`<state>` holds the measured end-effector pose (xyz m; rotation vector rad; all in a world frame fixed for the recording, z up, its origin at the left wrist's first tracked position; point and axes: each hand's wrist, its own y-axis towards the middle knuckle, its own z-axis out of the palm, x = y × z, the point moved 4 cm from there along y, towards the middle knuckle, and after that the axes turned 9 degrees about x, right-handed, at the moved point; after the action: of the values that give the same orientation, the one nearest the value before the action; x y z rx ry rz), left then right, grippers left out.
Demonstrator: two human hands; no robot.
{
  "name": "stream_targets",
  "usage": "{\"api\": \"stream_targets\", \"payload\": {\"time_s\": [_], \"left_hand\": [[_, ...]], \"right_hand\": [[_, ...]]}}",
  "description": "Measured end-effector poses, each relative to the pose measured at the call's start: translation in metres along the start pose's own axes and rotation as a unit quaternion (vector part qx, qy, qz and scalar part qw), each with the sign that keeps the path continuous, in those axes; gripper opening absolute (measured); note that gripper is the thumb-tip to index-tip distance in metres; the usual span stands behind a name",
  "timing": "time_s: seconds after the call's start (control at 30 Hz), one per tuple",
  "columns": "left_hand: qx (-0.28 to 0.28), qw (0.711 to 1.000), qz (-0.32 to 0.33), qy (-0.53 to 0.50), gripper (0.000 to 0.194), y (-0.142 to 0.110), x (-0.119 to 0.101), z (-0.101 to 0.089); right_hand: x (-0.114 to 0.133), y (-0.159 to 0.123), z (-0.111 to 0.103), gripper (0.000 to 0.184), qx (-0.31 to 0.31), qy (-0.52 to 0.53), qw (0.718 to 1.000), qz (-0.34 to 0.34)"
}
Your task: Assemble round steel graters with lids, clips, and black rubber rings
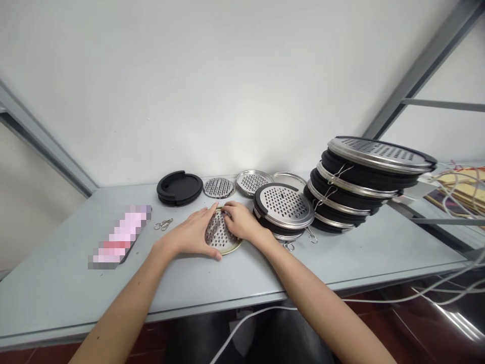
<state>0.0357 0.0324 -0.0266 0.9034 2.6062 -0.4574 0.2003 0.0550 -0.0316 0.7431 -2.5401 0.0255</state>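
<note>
A round metal grater plate [224, 241] with a gold-toned rim lies on the table before me. My left hand [195, 233] wraps its left side, thumb on the near rim and fingers at the far rim. From the right, my right hand [240, 220] reaches over the plate with curled fingers on its upper part; its fingertips are partly hidden. Just right of the plate stands a short stack of black-rimmed graters [284, 206]. Behind it lie a loose perforated disc [219, 187], another grater plate [253, 182] and a metal ring [290, 179].
A tall leaning stack of graters with black bases [341, 202] stands at the right. Black round holders [180, 188] lie at the back left. Small metal clips [163, 224] and a pixelated phone-like object [121, 237] are on the left. A white cable [257, 311] runs along the front edge.
</note>
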Motion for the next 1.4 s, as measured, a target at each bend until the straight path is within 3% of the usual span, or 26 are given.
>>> {"api": "stream_targets", "payload": {"time_s": [0.73,1.0,1.4], "left_hand": [[0.005,0.999,0.026,-0.02,0.134,0.002,0.0,-0.005],[0.003,1.0,0.027,-0.002,0.129,0.002,0.001,-0.006],[0.01,1.0,0.016,-0.008,0.132,0.002,0.007,-0.003]], "right_hand": [[0.008,-0.006,0.0,0.036,0.007,-0.042,0.998,0.034],[0.008,-0.005,-0.006,0.048,-0.073,0.058,0.995,0.04],[0.004,-0.005,0.004,0.06,-0.027,0.066,0.997,0.026]]}}
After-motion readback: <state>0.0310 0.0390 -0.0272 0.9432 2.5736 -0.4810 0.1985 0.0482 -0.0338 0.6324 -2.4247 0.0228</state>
